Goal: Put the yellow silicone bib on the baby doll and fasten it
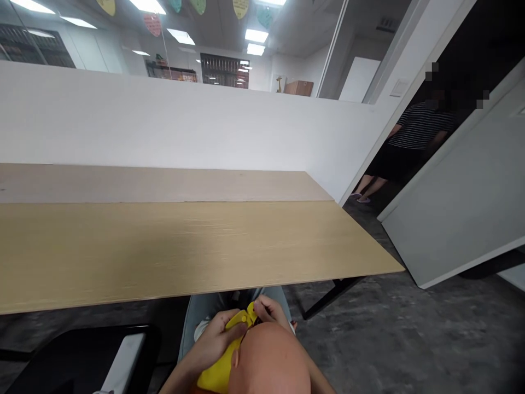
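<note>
On my lap sits a doll with a smooth bald head (273, 361), seen from above and behind. A yellow bib (219, 372) lies against the doll's front and side, its strap ends (244, 317) near the neck. With thumb and fingers, my left hand (217, 336) grips one part of the bib. My right hand (270, 312) pinches the other yellow end, just beyond the top of the doll's head. The head hides part of my right hand and most of the doll's body.
A wooden table (184, 246) stretches across in front of my knees, against a white wall. On the left, a black chair (74, 355) bears a white flat object (125, 361). Beyond the open door (459, 213) at right stands a person in a striped top (422, 128).
</note>
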{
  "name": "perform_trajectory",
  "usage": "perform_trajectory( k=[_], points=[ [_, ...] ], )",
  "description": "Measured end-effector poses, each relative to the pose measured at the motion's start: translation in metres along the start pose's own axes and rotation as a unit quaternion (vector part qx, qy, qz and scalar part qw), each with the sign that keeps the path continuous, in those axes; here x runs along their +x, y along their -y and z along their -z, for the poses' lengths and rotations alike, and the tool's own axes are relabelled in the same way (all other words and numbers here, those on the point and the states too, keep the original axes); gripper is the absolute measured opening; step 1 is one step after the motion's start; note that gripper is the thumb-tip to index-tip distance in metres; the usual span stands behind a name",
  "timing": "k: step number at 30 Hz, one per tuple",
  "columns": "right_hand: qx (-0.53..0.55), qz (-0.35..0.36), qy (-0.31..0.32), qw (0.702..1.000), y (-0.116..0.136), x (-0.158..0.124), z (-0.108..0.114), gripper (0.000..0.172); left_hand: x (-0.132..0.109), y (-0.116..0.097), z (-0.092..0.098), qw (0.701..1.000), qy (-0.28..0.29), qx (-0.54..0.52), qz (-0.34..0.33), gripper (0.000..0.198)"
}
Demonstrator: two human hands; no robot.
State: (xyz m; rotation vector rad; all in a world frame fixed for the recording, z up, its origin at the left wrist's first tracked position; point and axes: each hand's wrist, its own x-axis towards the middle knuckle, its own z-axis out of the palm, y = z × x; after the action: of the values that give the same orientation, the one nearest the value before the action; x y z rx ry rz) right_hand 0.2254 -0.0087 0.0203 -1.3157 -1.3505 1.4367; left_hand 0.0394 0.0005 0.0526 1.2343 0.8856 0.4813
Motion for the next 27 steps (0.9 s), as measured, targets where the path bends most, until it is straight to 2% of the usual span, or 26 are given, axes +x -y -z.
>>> perform_trajectory(
  k=[3,8,11,14,16,19,22,24,26,27],
  points=[
    [0.006,0.020,-0.037,0.999,-0.011,0.001,0.001,0.053,0.001,0.009,0.000,1.000,-0.010,-0.020,-0.021,0.034],
    [0.151,-0.030,-0.155,0.976,-0.025,0.002,0.007,0.049,-0.008,0.019,0.005,0.998,-0.052,-0.007,-0.024,0.040],
    [0.175,-0.021,-0.144,0.974,-0.024,-0.002,0.010,0.046,-0.018,0.014,0.011,0.994,-0.049,0.074,-0.059,0.035],
    [0.249,-0.069,-0.093,0.961,-0.016,-0.011,0.012,0.046,-0.031,0.005,0.021,0.981,-0.016,0.155,-0.118,0.029],
    [0.331,-0.091,-0.076,0.936,-0.008,-0.019,0.015,0.043,-0.039,0.001,0.028,0.973,0.014,0.187,-0.132,0.041],
    [0.425,-0.106,-0.059,0.897,0.003,-0.028,0.023,0.038,-0.047,-0.001,0.037,0.969,0.057,0.216,-0.104,0.061],
    [0.465,-0.117,-0.075,0.875,0.011,-0.035,0.033,0.034,-0.051,0.002,0.038,0.967,0.068,0.233,-0.080,0.070],
    [0.462,-0.117,-0.104,0.873,0.012,-0.041,0.041,0.034,-0.051,0.006,0.036,0.965,0.058,0.242,-0.078,0.072],
    [0.426,-0.110,-0.139,0.887,0.011,-0.049,0.050,0.040,-0.050,0.012,0.036,0.965,0.042,0.248,-0.075,0.074],
    [0.382,-0.104,-0.163,0.904,0.009,-0.054,0.055,0.042,-0.050,0.015,0.036,0.965,0.034,0.248,-0.074,0.074]
  ],
)
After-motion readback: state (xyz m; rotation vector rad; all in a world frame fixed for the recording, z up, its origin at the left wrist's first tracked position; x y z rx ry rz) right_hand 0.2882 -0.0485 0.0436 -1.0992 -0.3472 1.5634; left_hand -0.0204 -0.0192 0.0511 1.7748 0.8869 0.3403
